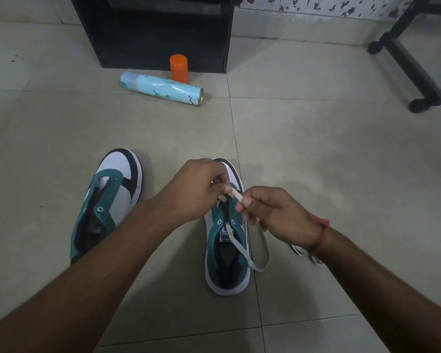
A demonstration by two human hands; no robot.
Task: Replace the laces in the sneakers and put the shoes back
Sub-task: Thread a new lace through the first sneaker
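Two green, white and black sneakers stand on the tiled floor, toes pointing away from me. The left sneaker (107,200) has bare eyelets and no lace. Over the right sneaker (227,253) my left hand (196,189) and my right hand (270,212) both pinch a flat white lace (236,194) just above the front eyelets. The lace runs back over the tongue and loops onto the floor to the right of the shoe. Another lace (301,250) lies on the floor, partly hidden under my right wrist.
A light blue spray can (161,89) lies on its side further ahead, with an orange cap (179,68) standing behind it. A black cabinet (153,31) stands at the back. A black wheeled stand leg (410,70) crosses the upper right.
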